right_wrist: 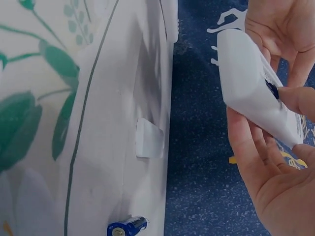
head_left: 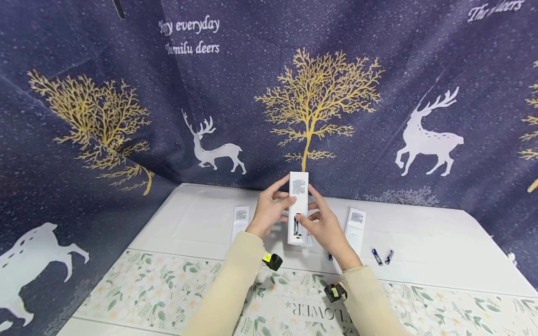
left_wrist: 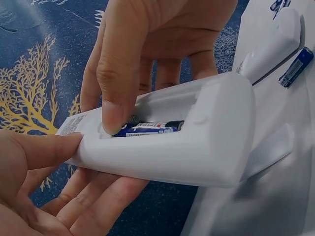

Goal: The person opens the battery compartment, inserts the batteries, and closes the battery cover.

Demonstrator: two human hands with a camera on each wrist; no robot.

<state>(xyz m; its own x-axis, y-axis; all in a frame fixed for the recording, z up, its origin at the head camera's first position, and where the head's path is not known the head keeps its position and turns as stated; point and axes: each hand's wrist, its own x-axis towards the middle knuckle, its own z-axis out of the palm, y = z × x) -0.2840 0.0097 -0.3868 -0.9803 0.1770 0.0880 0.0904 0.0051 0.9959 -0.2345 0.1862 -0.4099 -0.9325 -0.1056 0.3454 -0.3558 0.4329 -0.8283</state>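
Between both hands a white remote control (head_left: pixel 299 200) stands upright, its labelled back and uncovered battery compartment facing the head camera. My left hand (head_left: pixel 269 212) grips its left side, thumb on the back and fingers behind. One blue battery (left_wrist: pixel 152 129) lies in the compartment, and the slot beside it looks bare in the left wrist view. The thumb of my right hand (head_left: pixel 321 224) presses at one end of this battery, while its other fingers reach round the remote's right side. The loose battery cover (right_wrist: pixel 149 139) lies on the white table below.
Two more white remotes lie on the table, one at left (head_left: pixel 241 217) and one at right (head_left: pixel 355 221). Two loose batteries (head_left: pixel 376 256) are further right, another battery (right_wrist: pixel 127 226) nearer. A floral cloth (head_left: pixel 176 289) covers the front; a dark printed curtain (head_left: pixel 269 140) hangs behind.
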